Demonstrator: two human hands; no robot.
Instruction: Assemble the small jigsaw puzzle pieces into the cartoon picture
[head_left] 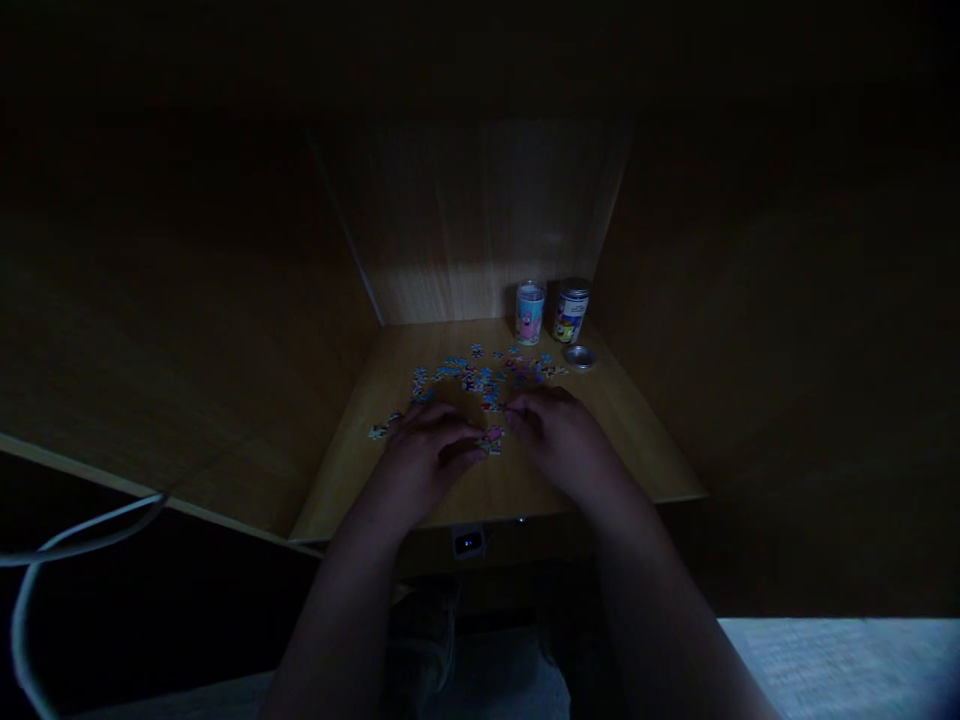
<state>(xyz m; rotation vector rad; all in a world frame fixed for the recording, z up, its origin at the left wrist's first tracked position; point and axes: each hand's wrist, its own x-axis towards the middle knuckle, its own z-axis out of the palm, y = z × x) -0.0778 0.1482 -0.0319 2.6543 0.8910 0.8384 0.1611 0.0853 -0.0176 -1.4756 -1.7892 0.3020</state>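
Dimly, the left hand (431,447) and right hand (559,435) are seen laid on the desk (626,435), fingers curled. A pink piece (493,440) lies between them, with pieces (480,378) scattered just beyond. Whether anything is gripped cannot be told.

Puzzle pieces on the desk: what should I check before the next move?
1. Left hand and right hand both on the desk: ok.
2. Pink pieces lie between the hands: ok.
3. Loose puzzle pieces spread flat beyond the hands: ok.
4. Pale can and darker can upright at the back: ok.
5. Lid off, lying by the darker can: ok.
6. What the fingers grip: cannot tell, too dark.
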